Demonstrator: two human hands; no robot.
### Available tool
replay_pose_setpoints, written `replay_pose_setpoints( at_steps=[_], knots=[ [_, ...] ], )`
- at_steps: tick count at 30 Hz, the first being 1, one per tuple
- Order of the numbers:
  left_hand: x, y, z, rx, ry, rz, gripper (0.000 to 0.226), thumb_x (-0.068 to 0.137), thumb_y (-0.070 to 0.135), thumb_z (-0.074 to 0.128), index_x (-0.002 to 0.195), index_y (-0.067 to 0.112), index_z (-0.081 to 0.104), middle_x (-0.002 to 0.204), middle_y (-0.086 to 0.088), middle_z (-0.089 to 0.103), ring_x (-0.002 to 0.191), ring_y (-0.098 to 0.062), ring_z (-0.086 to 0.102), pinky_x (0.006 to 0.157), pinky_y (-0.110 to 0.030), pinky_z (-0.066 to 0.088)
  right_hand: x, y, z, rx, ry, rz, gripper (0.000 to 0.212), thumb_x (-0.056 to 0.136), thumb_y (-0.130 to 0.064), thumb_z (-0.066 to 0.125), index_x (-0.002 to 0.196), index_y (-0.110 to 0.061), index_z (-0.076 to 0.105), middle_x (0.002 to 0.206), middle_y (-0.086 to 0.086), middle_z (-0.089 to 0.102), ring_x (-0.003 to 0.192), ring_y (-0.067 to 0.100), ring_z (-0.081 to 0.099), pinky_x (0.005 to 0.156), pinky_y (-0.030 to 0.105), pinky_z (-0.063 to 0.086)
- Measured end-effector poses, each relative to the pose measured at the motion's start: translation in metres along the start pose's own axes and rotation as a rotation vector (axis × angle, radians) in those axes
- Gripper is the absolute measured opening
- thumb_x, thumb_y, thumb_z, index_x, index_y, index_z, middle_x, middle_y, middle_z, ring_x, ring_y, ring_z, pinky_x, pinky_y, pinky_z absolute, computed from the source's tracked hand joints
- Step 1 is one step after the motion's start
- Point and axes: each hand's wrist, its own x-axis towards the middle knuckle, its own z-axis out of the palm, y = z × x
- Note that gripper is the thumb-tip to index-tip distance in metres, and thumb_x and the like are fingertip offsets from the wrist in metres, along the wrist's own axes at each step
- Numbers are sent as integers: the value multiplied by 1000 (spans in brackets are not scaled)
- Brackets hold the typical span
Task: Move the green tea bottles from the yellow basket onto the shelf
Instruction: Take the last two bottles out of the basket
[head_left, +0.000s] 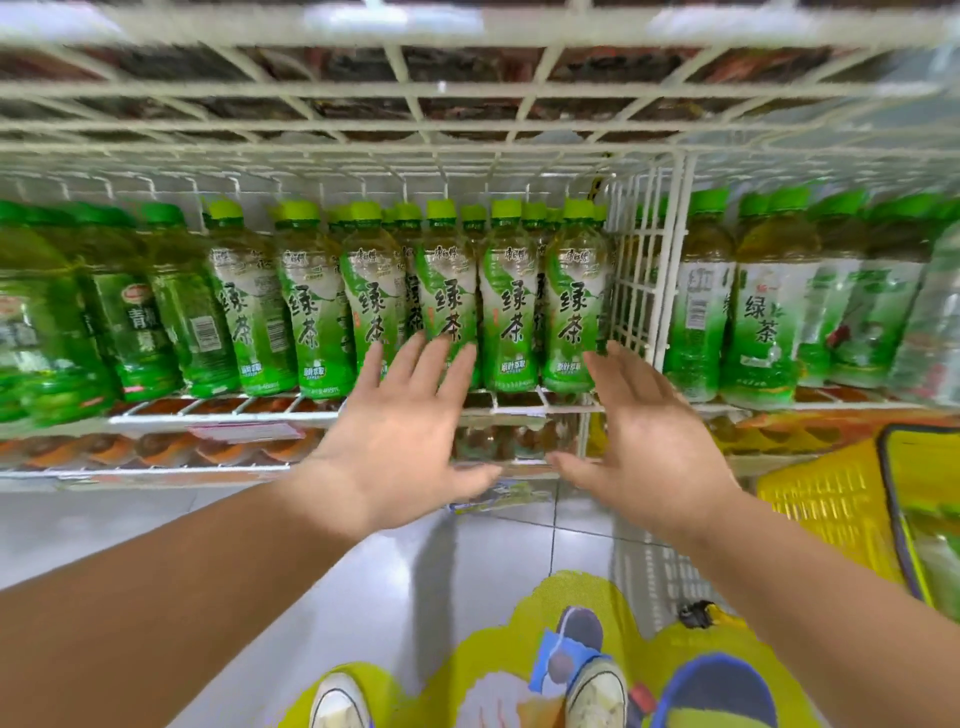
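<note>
Here, low over the pale tiled floor, the left hand and the right hand reach forward, backs up, fingers straight and spread apart, holding nothing. The yellow slatted plastic basket sits at the right. Beyond, on the white wire shelf, the clear plastic green tea bottles with lime caps stand upright in a tight row, caps up, labels facing out and reading 绿茶. The left fingers overlap their lower labels; whether they touch, I cannot tell.
</note>
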Motion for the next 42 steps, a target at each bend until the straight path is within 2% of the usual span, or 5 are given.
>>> replay_pose_setpoints(
  at_steps=[5, 11, 24, 30, 42],
  knots=[
    [-44, -12, -37, 107, -38, 62, 119, 67, 89, 12, 158, 13, 9, 164, -17, 16, 152, -35, 12, 118, -62, 17, -44, -23, -25, -72, 28, 23, 106, 75, -69, 67, 157, -26, 14, 162, 12, 17, 147, 32, 21, 119, 48, 23],
    [-97, -16, -107, 233, -14, 216, 114, 76, 88, 16, 159, 13, 2, 165, -16, 14, 152, -35, 10, 117, -63, 13, -114, -61, -74, -76, 89, 122, 116, 74, -70, 67, 158, -23, 3, 166, 12, 7, 152, 31, 10, 121, 51, 17],
    [-185, 36, -263, 234, 122, 403, 107, 82, 84, 28, 160, 14, 6, 166, -17, 14, 153, -35, 9, 119, -63, 11, -273, -106, -209, -70, 260, 325, 112, 71, -74, 58, 159, -17, 16, 165, 12, 14, 151, 33, 14, 119, 56, 19],
    [-205, 80, -312, 174, 231, 458, 102, 80, 81, 30, 155, 12, 31, 158, -19, 33, 148, -37, 26, 116, -64, 22, -328, -82, -238, -144, 249, 364, 109, 75, -78, 50, 159, -16, 18, 165, 12, 13, 152, 33, 11, 119, 57, 19],
    [-203, 272, -372, 186, 330, 576, 101, 83, 80, 18, 160, 17, 3, 167, -14, 6, 154, -33, 2, 121, -59, 6, -433, 52, -309, -222, 311, 414, 110, 74, -79, 49, 159, -16, 17, 164, 13, 18, 152, 33, 14, 120, 56, 19]
  ],
)
